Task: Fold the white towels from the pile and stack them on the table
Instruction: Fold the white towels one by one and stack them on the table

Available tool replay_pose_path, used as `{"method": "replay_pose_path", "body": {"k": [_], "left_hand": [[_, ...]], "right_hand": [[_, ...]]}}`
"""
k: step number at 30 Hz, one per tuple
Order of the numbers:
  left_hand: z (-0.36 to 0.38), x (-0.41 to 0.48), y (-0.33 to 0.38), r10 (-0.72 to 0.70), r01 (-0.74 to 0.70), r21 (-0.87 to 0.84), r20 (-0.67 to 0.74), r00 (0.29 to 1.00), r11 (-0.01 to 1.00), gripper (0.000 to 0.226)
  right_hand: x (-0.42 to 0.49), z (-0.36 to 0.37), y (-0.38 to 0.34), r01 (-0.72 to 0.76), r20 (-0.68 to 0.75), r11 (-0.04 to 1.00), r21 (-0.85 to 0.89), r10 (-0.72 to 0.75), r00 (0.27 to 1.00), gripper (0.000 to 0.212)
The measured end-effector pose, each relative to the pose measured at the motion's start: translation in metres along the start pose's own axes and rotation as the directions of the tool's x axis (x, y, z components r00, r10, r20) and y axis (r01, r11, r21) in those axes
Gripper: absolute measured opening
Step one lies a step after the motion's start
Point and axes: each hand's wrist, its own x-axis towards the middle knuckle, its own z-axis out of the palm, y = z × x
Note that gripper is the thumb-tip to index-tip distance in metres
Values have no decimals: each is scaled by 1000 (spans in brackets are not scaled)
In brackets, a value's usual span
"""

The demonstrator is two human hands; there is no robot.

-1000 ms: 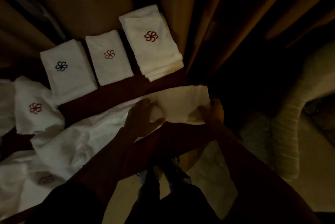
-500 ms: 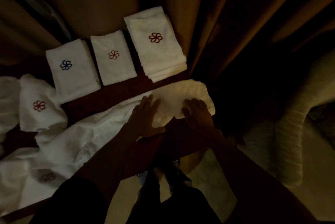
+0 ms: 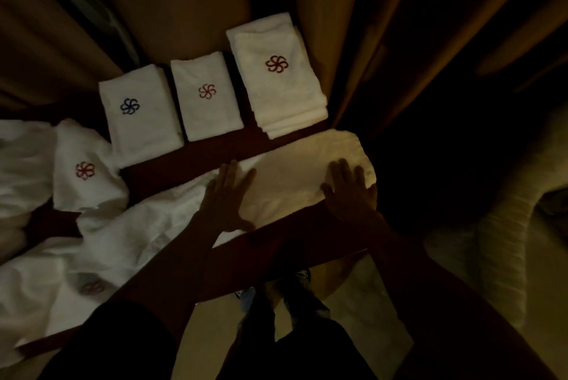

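Observation:
A long white towel (image 3: 295,177) lies along the near edge of the dark wooden table (image 3: 196,155), its right end folded over. My left hand (image 3: 227,195) lies flat on the towel left of the fold, fingers straight. My right hand (image 3: 349,192) presses flat on the folded right end. Behind it stand a stack of folded towels with a red emblem (image 3: 276,72), a folded towel with a faint red emblem (image 3: 206,97) and one with a blue emblem (image 3: 138,115). The unfolded pile (image 3: 61,226) spreads over the table's left side.
Brown curtains (image 3: 399,41) hang right behind the table. A pale upholstered seat (image 3: 507,226) stands at the right. The table's right end lies just past my right hand. My legs and the light floor (image 3: 353,303) show below the table edge.
My right hand folded the towel's right end over to the left, then moved onto the fold and pressed it flat. My left hand flattened out on the towel.

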Motion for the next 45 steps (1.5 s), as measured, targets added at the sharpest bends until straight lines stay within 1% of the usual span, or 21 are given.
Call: {"method": "replay_pose_path", "body": {"k": [3,5,7,8,12,15,18,19,21,24,29,30,32,33,35,36,38,40,41,43,45], "left_hand": [[7,-3,0,6,-7,-18,-19,1000,1000,132],[13,-10,2,5,-10,-48,-107,994,999,115],[19,-18,4,-25,14,-75,-138,990,997,102],[21,-21,6,-44,33,-87,-131,990,996,100],[17,-30,6,-144,135,-69,-134,981,988,105],[14,-44,-6,-233,219,-129,-112,966,967,109],[15,-67,-19,-313,285,-177,-158,937,942,107],[16,-75,-25,-349,320,-186,-156,924,929,104],[18,-93,-39,-427,395,-209,-143,893,895,100],[16,-123,-65,-506,433,-286,-277,817,855,89],[16,-167,-114,-659,543,-396,-266,704,740,80],[22,-174,-124,-689,546,-452,-258,677,705,78],[37,-186,-140,-711,495,-571,-242,661,654,73],[44,-190,-147,-717,441,-650,-236,656,618,69],[52,-195,-159,-741,319,-807,-203,641,497,61],[53,-197,-164,-753,280,-852,-183,632,442,59],[52,-196,-174,-781,279,-901,-96,618,332,56],[53,-192,-184,-775,286,-925,-14,632,250,59],[53,-189,-188,-757,281,-926,-9,654,253,62],[52,-181,-197,-706,275,-909,-28,707,312,70],[49,-174,-204,-673,307,-896,11,739,322,80]], "right_hand": [[-9,-3,-10,19,-80,999,-39,-22,997,64],[-12,0,-14,120,-110,991,-57,-126,986,62],[-14,8,-11,209,-52,976,-68,-213,976,61],[-14,12,-9,218,-16,972,-91,-220,975,62],[-10,9,-13,148,15,981,-123,-147,989,64],[-10,2,-27,80,46,984,-157,-74,996,70],[-17,3,-51,54,-4,958,-281,-58,998,72],[-21,1,-63,69,-15,955,-287,-76,997,72],[-27,-4,-90,181,1,951,-252,-187,982,74],[-39,-4,-127,412,3,883,-225,-423,906,74],[-53,9,-185,621,36,755,-210,-629,777,68],[-56,12,-195,651,56,733,-200,-655,754,67],[-63,22,-212,699,88,693,-179,-696,712,66],[-67,26,-221,718,100,675,-169,-713,694,66],[-74,35,-237,754,145,641,-143,-740,657,65],[-78,40,-244,766,179,629,-132,-745,642,64],[-83,49,-255,782,252,614,-111,-743,620,64],[-84,59,-262,770,323,629,-107,-711,625,66],[-81,65,-265,763,339,635,-126,-695,634,67],[-80,72,-269,739,339,655,-159,-666,664,68],[-79,78,-272,709,320,686,-161,-643,695,66]]}}
